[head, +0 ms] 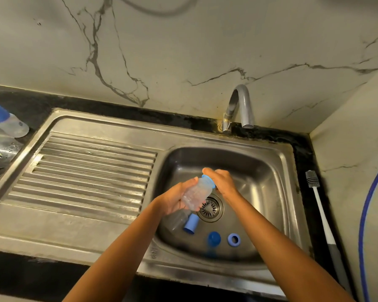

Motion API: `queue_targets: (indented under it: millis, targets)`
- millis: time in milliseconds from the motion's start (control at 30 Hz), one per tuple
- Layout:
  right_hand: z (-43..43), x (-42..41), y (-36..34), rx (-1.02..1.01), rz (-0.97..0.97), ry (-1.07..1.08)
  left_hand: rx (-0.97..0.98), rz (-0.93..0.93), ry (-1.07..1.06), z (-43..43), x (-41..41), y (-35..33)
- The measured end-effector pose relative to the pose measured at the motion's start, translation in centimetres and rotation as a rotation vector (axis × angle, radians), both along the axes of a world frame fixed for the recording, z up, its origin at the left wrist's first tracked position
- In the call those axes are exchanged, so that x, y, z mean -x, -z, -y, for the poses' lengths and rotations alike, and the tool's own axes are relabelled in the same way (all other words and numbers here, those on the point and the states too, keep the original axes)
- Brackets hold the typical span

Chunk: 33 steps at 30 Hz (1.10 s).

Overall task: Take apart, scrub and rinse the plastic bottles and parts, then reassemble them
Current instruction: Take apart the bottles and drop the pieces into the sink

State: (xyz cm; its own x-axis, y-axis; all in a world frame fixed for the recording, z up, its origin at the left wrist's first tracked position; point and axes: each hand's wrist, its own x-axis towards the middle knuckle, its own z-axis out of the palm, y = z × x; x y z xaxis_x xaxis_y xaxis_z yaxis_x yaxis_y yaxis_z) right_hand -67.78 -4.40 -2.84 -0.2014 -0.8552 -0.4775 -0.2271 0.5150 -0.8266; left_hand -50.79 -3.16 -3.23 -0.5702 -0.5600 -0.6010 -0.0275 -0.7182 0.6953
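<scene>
Marble-veined wall, black counter, steel sink (227,141) sunk into it. Over the basin, just above the drain (210,207), a clear bottle (194,195), tilted neck-up toward the back edge. Cradled from beneath by the left hand (175,199), fingers curled round the body, probably to stop it turning. Clamped at the neck by the right hand (223,182), fingers closed over the blue collar (207,179), fingertips hidden. Most likely a twist; impossible to tell whether on or off. Kept over the basin presumably to catch drips and loose parts.

Below the left hand, on the basin floor, a second bottle (177,221) lying flat, with a blue sleeve (191,223) at its mouth. Toward the front edge, a blue cap (214,238) and a blue ring (234,239), side by side, not touching. Along the counter's right edge, a brush (321,214), handy for scrubbing. At the back edge, the tap (241,105), no water visible.
</scene>
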Motion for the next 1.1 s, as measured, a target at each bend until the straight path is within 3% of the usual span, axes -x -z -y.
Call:
queue_targets:
  millis: [133,200,267,367,467,567,633,800,867,967,1100]
  targets:
    - [-0.2,-0.8,-0.1,0.172,0.276,0.054,-0.250,-0.272,-0.116,-0.4,0.1,-0.6]
    - [0.0,-0.2,-0.4,0.258,0.426,-0.072,-0.335,-0.398,-0.127,-0.2,-0.1,-0.6]
    - [0.3,1.0,-0.6,0.271,0.445,-0.249,-0.341,-0.418,-0.069,0.3,-0.8,-0.5]
    - [0.4,2.7,-0.7,0.171,0.278,-0.412,-0.258,-0.246,0.043,1.3,-1.8,-0.4]
    - [0.7,3.2,-1.8,-0.092,0.090,-0.476,0.084,0.077,0.194,2.2,-1.5,-0.7]
    - [1.1,3.5,-2.5,-0.237,0.013,-0.580,0.344,0.215,0.310,2.6,-1.1,-1.0]
    - [1.3,3.7,-2.4,-0.199,0.087,-0.560,0.282,0.177,0.296,2.8,-1.2,-1.1]
    - [1.0,4.4,-2.6,0.078,0.266,-0.607,-0.269,-0.168,0.131,3.1,-3.4,0.7]
    - [1.0,4.6,-2.6,0.148,0.287,-0.546,-0.341,-0.206,0.085,2.8,-4.1,2.0]
    - [1.4,5.3,-1.9,0.222,0.331,-0.266,-0.188,0.025,0.011,1.8,-3.6,3.6]
    - [1.0,6.3,0.1,0.099,0.296,-0.056,0.269,0.792,0.030,1.1,-1.7,5.5]
